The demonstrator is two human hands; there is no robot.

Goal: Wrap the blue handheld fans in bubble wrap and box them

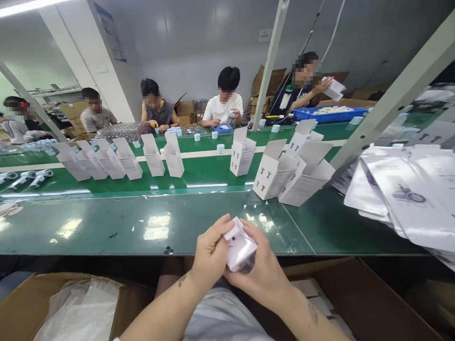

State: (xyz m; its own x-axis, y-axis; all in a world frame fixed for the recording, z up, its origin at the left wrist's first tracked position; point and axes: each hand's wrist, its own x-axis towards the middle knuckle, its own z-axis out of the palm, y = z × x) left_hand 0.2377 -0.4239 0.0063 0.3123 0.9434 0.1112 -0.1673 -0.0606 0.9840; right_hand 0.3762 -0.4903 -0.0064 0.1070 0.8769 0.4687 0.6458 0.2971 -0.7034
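A small white printed cardboard box (242, 250) is held between my two hands, above my lap near the table's front edge. My left hand (209, 248) grips its left side, with the thumb at the top flap. Around the right side wraps my right hand (266, 265), its fingers near the upper edge. The box's underside is partly hidden by my palms. Beyond my hands, open-topped white boxes (269, 177) stand upright on the bench, flaps raised. Another open white box (242, 154) stands farther back on the green belt.
Several open white boxes (130, 161) line the belt (206, 177) at left, near metallic showerhead-like parts (40, 177). Flat printed white packaging (401, 189) is piled at right. Cardboard cartons (369, 289) flank my lap; the left holds plastic bags (80, 310). Co-workers (224, 106) sit opposite.
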